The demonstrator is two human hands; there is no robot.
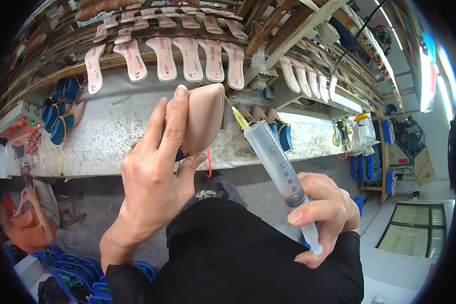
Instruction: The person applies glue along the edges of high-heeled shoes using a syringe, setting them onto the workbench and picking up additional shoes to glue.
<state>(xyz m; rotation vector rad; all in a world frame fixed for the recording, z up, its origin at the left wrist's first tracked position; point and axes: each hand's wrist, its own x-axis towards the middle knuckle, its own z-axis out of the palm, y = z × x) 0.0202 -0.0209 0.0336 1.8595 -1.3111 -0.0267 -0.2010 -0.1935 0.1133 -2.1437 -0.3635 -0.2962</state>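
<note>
— What has the left hand [154, 172] got?

— A beige shoe sole [203, 119], held up at about eleven o'clock from the middle of the view. The fingers [175, 121] are closed around its edge from the left, one fingertip reaching the top near the toe; the thumb presses in from below. A firm grasp, not loose.

— And the right hand [324, 215]?

— Clenched on a clear plastic syringe [276, 162], down at four o'clock. The fingers wrap the lower barrel and the thumb lies across it; the plunger end sticks out under the palm. The barrel slants up toward eleven o'clock, and its yellow-hubbed needle [233, 109] meets the right edge of the sole near the top.

— What lies under all this?

— A worn grey workbench [111, 126], scuffed and stained, running from nine o'clock to three. Blue sandals [63, 114] sit on it at nine o'clock, a few more shoes just behind the syringe. Above, at twelve o'clock, pink insoles [187, 58] lean in a row on wooden racks [273, 30].

— The room?

— A workshop — another person in an orange top [28, 230] sits at eight o'clock, with blue trays [71, 268] stacked at seven. At two o'clock more shelving recedes toward a bright window.
</note>
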